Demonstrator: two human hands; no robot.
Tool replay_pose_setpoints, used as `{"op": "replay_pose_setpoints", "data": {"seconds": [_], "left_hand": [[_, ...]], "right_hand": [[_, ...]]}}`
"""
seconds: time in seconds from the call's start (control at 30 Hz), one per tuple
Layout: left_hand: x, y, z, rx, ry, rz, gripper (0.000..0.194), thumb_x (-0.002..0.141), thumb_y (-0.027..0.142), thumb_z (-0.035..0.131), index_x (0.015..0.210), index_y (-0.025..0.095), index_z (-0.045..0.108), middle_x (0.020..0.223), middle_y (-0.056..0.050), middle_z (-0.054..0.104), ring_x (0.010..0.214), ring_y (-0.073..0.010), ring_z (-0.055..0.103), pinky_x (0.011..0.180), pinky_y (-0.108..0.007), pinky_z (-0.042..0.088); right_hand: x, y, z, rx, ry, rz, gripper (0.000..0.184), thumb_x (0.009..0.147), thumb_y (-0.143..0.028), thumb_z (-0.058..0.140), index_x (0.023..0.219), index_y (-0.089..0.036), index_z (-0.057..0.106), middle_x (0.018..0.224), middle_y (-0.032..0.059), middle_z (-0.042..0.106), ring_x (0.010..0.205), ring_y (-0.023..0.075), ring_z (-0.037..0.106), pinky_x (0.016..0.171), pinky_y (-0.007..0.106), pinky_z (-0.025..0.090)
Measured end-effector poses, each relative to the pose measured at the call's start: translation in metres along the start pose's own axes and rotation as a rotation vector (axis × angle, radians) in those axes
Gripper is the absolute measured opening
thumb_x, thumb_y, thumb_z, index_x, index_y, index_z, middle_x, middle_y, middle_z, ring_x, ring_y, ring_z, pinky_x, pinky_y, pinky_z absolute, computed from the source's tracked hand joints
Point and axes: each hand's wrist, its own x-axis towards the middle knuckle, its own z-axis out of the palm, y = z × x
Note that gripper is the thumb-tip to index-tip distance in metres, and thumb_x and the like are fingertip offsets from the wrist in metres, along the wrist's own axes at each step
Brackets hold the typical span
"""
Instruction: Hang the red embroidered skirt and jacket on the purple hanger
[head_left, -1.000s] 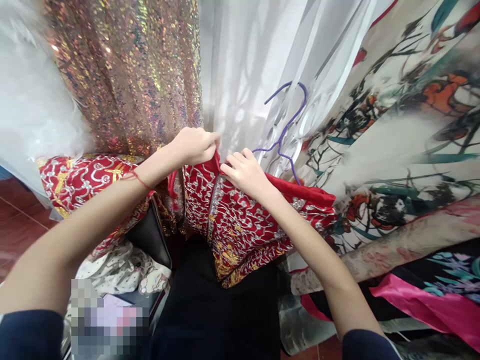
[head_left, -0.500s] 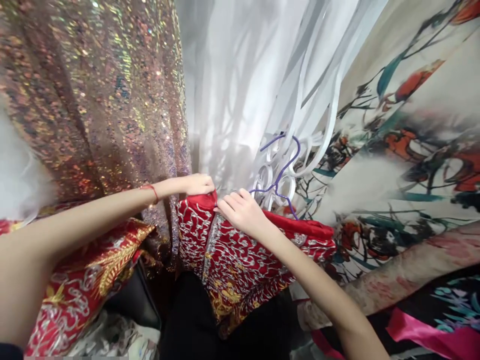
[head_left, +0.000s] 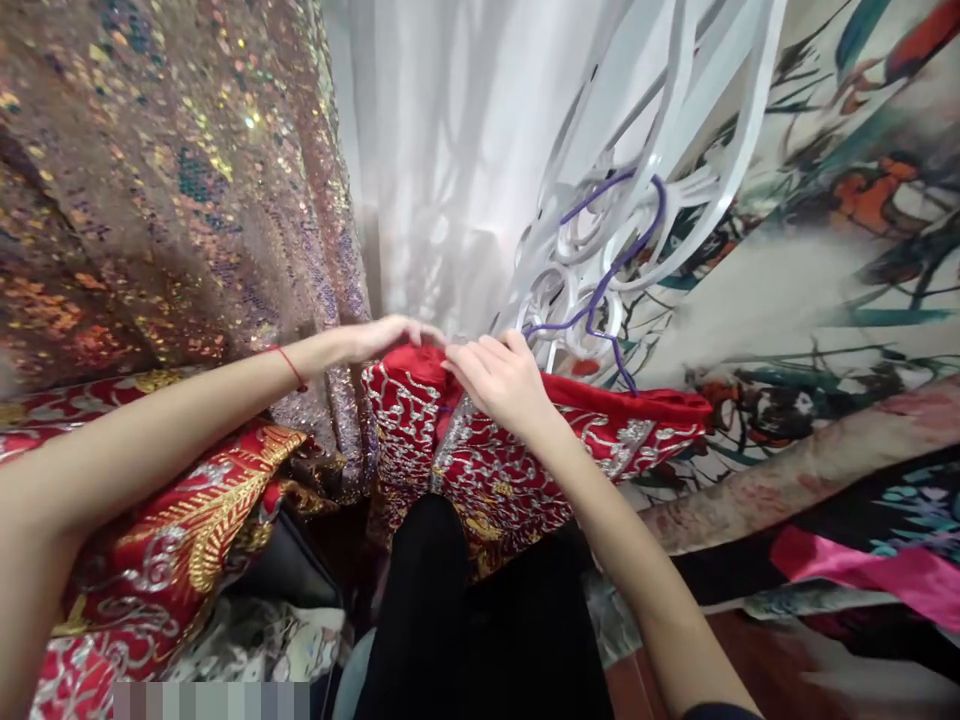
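A red garment (head_left: 551, 455) with silver and gold embroidery lies against my black-clothed knees, its plain red top edge facing up. My left hand (head_left: 390, 338) is at that edge on the left, its fingers bent over the red cloth and reaching toward the other hand. Close beside it, my right hand (head_left: 504, 380) pinches the edge near a silver vertical trim. Between the hands the two sides part slightly at the trim. A purple hanger (head_left: 600, 290) sits inside the garment, its hook sticking up behind the right hand. My left fingertips are partly hidden behind the edge.
White curled metalwork (head_left: 667, 220) stands behind the hanger. Sequined fabric (head_left: 187, 180) hangs at left, floral-printed cloth (head_left: 840, 260) at right. Another red and gold embroidered piece (head_left: 202, 530) lies under my left forearm, near a dark panel (head_left: 289, 565). Pink cloth (head_left: 862, 565) lies lower right.
My left hand has loosened from a fist, its fingers now stretching toward the right hand. The garment's top edge has parted a little at the trim. The hanger has tilted right; the view has shifted.
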Motion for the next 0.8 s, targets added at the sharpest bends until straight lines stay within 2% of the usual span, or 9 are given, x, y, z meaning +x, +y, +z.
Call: {"op": "replay_pose_setpoints", "data": {"seconds": [0.1,0.2,0.3,0.4,0.47,0.57,0.63,0.7,0.8], "left_hand": [[-0.004,0.032,-0.021,-0.211,-0.259,-0.040,0.034,0.081,0.032,0.047,0.097,0.020,0.075,0.086,-0.010,0.075,0.082,-0.0222,0.070,0.071,-0.034,0.057],[-0.013,0.050,-0.018,-0.151,-0.405,-0.026,0.030,0.073,0.037,0.067,0.098,0.022,0.073,0.086,-0.004,0.073,0.081,-0.0200,0.067,0.072,-0.031,0.055],[-0.019,0.050,0.000,0.027,-0.398,0.016,0.021,0.071,0.040,0.073,0.077,0.020,0.069,0.068,0.000,0.061,0.065,-0.0152,0.055,0.064,-0.029,0.049],[-0.019,0.044,0.011,0.070,-0.375,0.070,0.028,0.077,0.041,0.068,0.061,0.020,0.060,0.056,0.003,0.047,0.054,-0.0116,0.040,0.056,-0.029,0.040],[-0.018,0.043,0.010,0.062,-0.374,0.077,0.028,0.078,0.040,0.068,0.060,0.020,0.060,0.054,0.003,0.043,0.052,-0.0107,0.037,0.054,-0.029,0.036],[-0.017,0.046,0.005,0.020,-0.383,0.055,0.020,0.077,0.038,0.070,0.070,0.020,0.068,0.058,0.003,0.050,0.052,-0.0111,0.043,0.052,-0.028,0.036],[-0.018,0.048,0.003,0.002,-0.394,0.036,0.020,0.078,0.040,0.069,0.074,0.020,0.071,0.062,0.001,0.056,0.055,-0.0119,0.048,0.053,-0.027,0.038],[-0.018,0.048,0.004,0.006,-0.390,0.036,0.022,0.079,0.042,0.069,0.077,0.020,0.073,0.065,0.000,0.061,0.057,-0.0123,0.051,0.053,-0.027,0.040],[-0.018,0.045,0.005,0.019,-0.371,0.057,0.025,0.076,0.047,0.072,0.078,0.022,0.073,0.063,0.000,0.062,0.056,-0.0117,0.050,0.051,-0.025,0.038]], "right_hand": [[-0.001,-0.001,0.005,0.002,-0.030,0.015,0.027,0.106,-0.023,0.043,0.095,-0.017,0.066,0.070,-0.0006,0.066,0.068,0.0147,0.046,0.070,0.033,0.025],[-0.003,-0.001,0.009,0.060,-0.025,0.027,0.025,0.106,-0.020,0.043,0.100,-0.015,0.066,0.072,0.0011,0.066,0.070,0.0148,0.047,0.071,0.034,0.024],[-0.005,0.000,0.011,0.136,-0.095,0.097,0.025,0.106,-0.021,0.041,0.104,-0.016,0.065,0.072,0.0016,0.064,0.070,0.0153,0.047,0.073,0.035,0.025],[-0.008,-0.001,0.008,0.170,-0.123,0.110,0.025,0.105,-0.022,0.039,0.107,-0.018,0.063,0.076,0.0024,0.064,0.074,0.0164,0.051,0.076,0.035,0.031],[-0.015,-0.003,0.000,0.161,-0.056,0.098,0.021,0.103,-0.023,0.042,0.110,-0.020,0.062,0.092,0.0061,0.068,0.087,0.0194,0.057,0.081,0.036,0.037],[-0.036,-0.005,-0.021,0.028,0.135,0.176,0.019,0.097,-0.027,0.055,0.114,-0.021,0.059,0.108,0.0110,0.068,0.105,0.0249,0.059,0.087,0.039,0.041],[-0.052,-0.003,-0.035,-0.092,0.158,0.280,0.025,0.093,-0.034,0.063,0.114,-0.020,0.059,0.104,0.0111,0.068,0.100,0.0258,0.059,0.086,0.040,0.041],[-0.065,0.002,-0.045,-0.135,0.058,0.334,0.023,0.093,-0.038,0.064,0.107,-0.020,0.062,0.094,0.0087,0.068,0.088,0.0230,0.058,0.080,0.038,0.040],[-0.071,0.010,-0.048,-0.061,-0.057,0.297,0.013,0.097,-0.030,0.058,0.090,-0.021,0.064,0.077,0.0036,0.062,0.071,0.0162,0.051,0.067,0.031,0.037]]}}
